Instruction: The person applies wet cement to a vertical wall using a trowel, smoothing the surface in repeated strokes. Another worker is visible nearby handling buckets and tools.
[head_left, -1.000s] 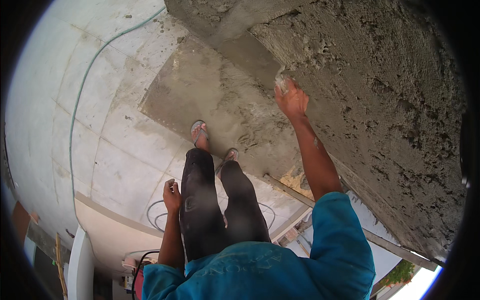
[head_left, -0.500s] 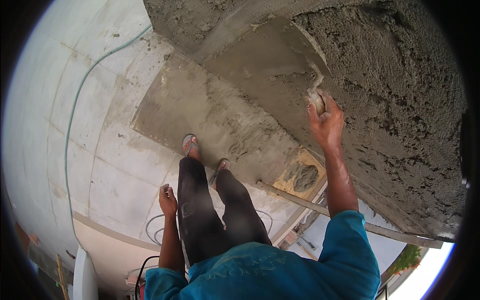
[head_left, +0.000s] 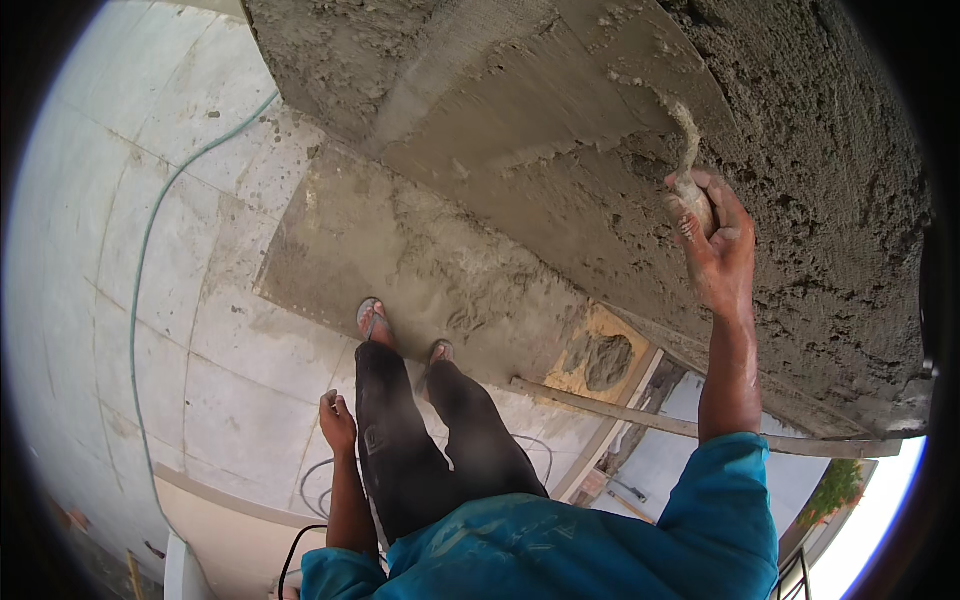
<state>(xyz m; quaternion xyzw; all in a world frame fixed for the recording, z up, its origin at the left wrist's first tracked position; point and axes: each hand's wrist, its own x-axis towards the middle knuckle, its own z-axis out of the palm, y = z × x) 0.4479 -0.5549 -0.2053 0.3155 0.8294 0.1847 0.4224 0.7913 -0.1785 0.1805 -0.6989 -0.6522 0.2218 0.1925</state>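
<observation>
We see the trowel pressed to the wet cement wall, high at right — the right hand grips its handle, arm stretched upward. The left hand hangs loosely curled and empty beside the thigh.

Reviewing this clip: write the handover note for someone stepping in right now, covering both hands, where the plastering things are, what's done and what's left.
Right hand: raised, gripping a trowel pressed against the wet plaster wall.
Left hand: empty, hanging beside the left thigh.
Mortar: a small heap on the board on the floor, at the wall's foot; spilled mortar spreads around the feet.
Done: a smoothed band left of the trowel.
Left: the wall to the right and below is rough and needs levelling.
</observation>
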